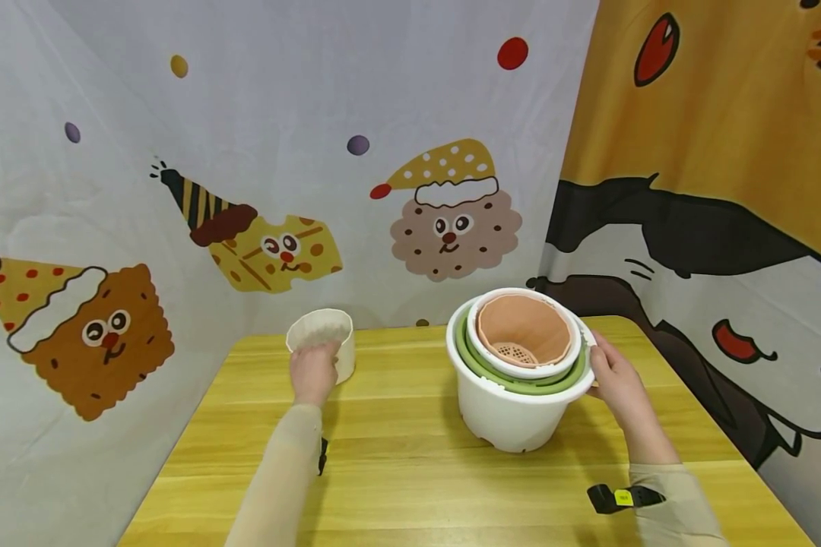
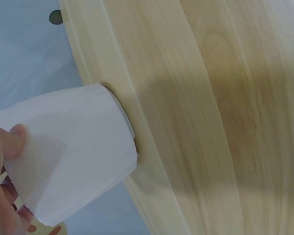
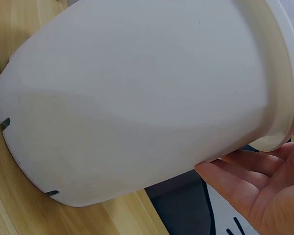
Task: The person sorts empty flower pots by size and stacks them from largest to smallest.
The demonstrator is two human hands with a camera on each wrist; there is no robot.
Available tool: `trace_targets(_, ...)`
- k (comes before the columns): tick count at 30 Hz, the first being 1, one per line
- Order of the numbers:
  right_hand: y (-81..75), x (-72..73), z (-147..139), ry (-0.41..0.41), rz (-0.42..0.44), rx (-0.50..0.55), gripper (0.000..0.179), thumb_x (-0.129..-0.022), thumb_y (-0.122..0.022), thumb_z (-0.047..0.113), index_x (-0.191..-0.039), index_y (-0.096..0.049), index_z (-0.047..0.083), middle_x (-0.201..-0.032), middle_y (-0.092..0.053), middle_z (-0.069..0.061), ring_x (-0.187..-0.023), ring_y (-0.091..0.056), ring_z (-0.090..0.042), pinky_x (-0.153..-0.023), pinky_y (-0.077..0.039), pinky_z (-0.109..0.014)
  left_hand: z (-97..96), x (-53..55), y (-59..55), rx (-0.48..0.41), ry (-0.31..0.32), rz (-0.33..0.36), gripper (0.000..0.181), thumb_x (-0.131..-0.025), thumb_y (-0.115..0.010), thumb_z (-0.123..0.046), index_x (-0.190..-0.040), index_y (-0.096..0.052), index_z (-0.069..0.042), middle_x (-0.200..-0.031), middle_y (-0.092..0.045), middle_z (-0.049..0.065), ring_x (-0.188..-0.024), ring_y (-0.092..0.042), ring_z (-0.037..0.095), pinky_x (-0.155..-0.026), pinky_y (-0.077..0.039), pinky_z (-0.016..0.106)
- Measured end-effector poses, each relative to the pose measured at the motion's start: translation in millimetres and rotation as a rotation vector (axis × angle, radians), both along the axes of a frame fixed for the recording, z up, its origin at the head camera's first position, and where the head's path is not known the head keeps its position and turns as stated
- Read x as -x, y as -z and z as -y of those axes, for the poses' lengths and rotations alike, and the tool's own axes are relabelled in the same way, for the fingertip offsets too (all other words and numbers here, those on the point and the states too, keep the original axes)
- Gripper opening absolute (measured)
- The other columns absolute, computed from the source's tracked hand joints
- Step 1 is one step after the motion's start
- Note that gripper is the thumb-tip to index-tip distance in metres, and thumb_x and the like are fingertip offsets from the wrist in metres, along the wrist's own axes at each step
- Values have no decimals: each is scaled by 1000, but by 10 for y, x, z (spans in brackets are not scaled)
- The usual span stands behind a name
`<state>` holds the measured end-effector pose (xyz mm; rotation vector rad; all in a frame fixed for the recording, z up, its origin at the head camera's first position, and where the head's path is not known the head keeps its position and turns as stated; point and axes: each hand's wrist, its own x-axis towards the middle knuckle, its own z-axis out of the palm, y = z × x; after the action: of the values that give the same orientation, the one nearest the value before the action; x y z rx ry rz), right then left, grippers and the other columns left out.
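Note:
A small cream-white flowerpot [image 1: 345,357] stands near the back left of the table. My left hand [image 1: 314,372] grips it by the near rim. In the left wrist view the thumb [image 2: 14,139] lies on its outer wall, and the other fingers are partly hidden at the rim. On the right is a large white flowerpot [image 1: 506,414] with a green pot [image 1: 520,386], a smaller white pot [image 1: 475,334] and an orange pot [image 1: 520,323] nested inside it. My right hand [image 1: 616,376] holds the large pot's right rim, thumb on top and fingers below, touching its side.
A wooden table [image 1: 397,486] bears all the pots. Close behind its back edge hangs a white cloth [image 1: 280,114] printed with cartoon food, and a cartoon-printed cloth [image 1: 746,228] runs along the right side. Each wrist wears a dark strap, the right one with a camera [image 1: 609,497].

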<state>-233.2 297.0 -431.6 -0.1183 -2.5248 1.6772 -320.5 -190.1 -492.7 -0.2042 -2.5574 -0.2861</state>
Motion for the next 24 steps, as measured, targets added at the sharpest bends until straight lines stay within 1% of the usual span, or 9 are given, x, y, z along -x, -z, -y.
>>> trace_targets(3,3,-4,-4,-5,-2,3,62,-106,-25,44,-159,-19,11,-156,-25,-27,-127,-44,-42,-78,-57,-32,-18,-13,8,-6,7,6,34,-78,-76,-3,-110,-74,-13,-89,-74,11,-81,-67,37,-81,-48,52)
trace_targets(7,4,-6,-5,-11,-7,5,62,-106,-25,44,-159,-19,11,-157,-25,-27,-127,-44,-42,-78,-58,-32,-58,-44,-12,-17,32,-14,34,-77,-77,-3,-110,-75,-11,-90,-74,11,-81,-67,36,-81,-49,52)
trace_targets(13,1,-4,-6,-8,-5,3,62,-106,-25,44,-159,-19,11,-157,-25,-27,-127,-43,-42,-78,-58,-33,-126,-73,-27,-14,64,-80,35,-74,-79,-1,-107,-75,-10,-86,-74,10,-77,-67,35,-78,-50,51)
trace_targets(16,4,-7,-4,-7,-12,1,62,-106,-25,44,-159,-20,11,-156,-26,-27,-127,-44,-42,-78,-58,-32,-150,-73,-32,-18,78,-99,35,-73,-79,-1,-107,-75,-10,-85,-74,10,-76,-66,35,-78,-50,51)
trace_targets(19,6,-10,-1,-6,-17,0,62,-106,-25,43,-159,-20,10,-156,-26,-27,-126,-44,-41,-77,-57,-32,-183,-85,-59,-21,86,-98,36,-74,-80,-1,-108,-75,-10,-86,-74,10,-77,-66,34,-80,-49,50)
trace_targets(24,-4,-12,3,-5,-8,2,62,-106,-25,43,-159,-19,10,-156,-26,-27,-126,-44,-41,-78,-58,-33,-254,-95,-140,-24,109,-83,37,-77,-79,-3,-112,-74,-11,-88,-74,10,-79,-65,33,-86,-48,50)
